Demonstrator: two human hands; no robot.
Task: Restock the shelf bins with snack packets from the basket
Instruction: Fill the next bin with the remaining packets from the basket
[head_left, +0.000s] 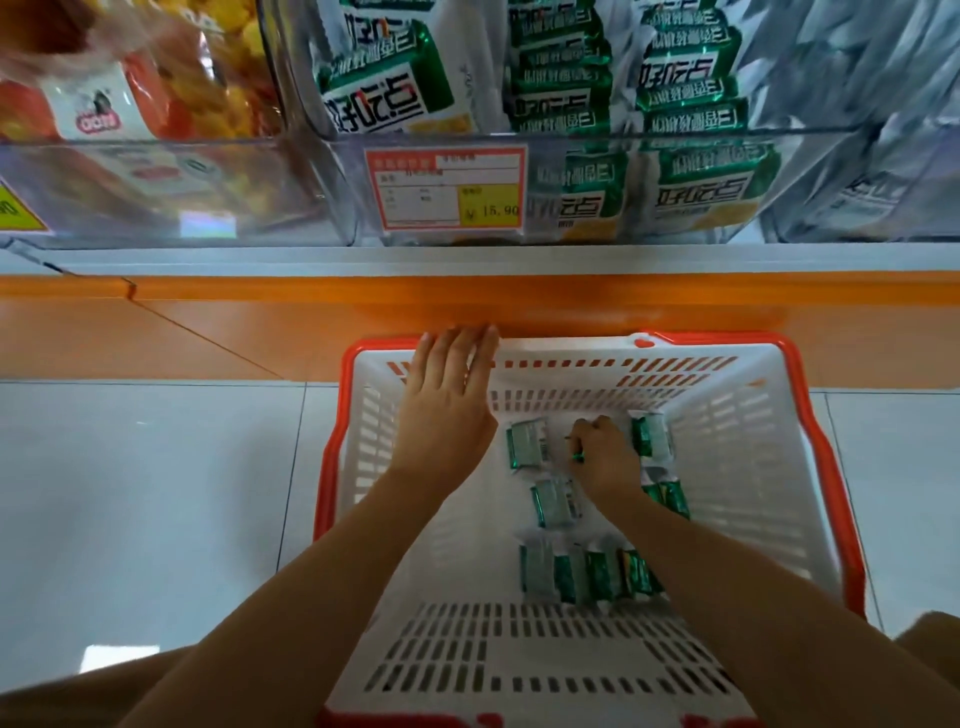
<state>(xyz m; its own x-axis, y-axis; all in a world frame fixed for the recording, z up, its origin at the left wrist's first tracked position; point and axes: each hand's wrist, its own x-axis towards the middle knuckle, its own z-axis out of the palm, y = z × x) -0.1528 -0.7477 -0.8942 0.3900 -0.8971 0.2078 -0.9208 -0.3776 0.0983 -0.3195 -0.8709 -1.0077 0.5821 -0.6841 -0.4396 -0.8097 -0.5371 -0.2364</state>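
**Restocking, pick-up stage.** The left hand (447, 410) is lying flat, fingers straight, on the far-left rim of the basket (827, 467), apparently steadying it. The right hand (602, 452) is curling round a packet (577, 457) at the basket's centre, with only a green corner showing. Other packets (527, 444) are lying beside it and along the near edge.

Risk: a shallow pinch may be letting the slick wrapper slip on lifting. The shelf lip (467, 306) is crowding the far rim, and the bin (779, 131) is sitting above it. Open room is lying over the basket's middle and near side.
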